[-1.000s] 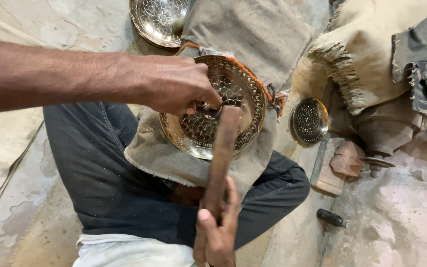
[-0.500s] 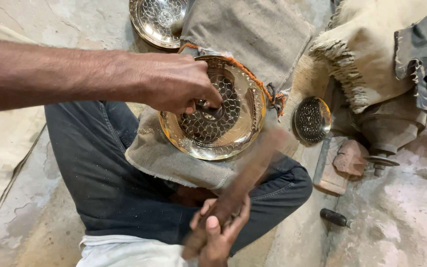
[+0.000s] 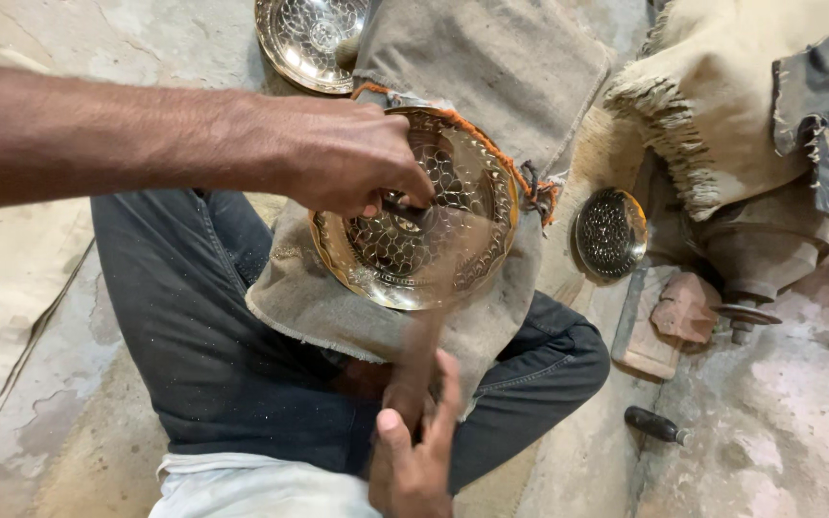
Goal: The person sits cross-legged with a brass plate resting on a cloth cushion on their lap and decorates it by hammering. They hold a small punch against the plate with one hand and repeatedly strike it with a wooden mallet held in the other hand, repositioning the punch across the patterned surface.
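Left hand (image 3: 352,158) pins a punch (image 3: 403,206) on the patterned brass bowl (image 3: 414,211).

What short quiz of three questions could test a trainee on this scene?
1. True or false: the left hand presses a small tool onto the patterned brass bowl.
2. What does the right hand grip? A) wooden mallet B) paintbrush
3. What lies under the bowl?

Key: 1 true; 2 A, blurred by motion; 3 a coarse cloth over the person's lap.
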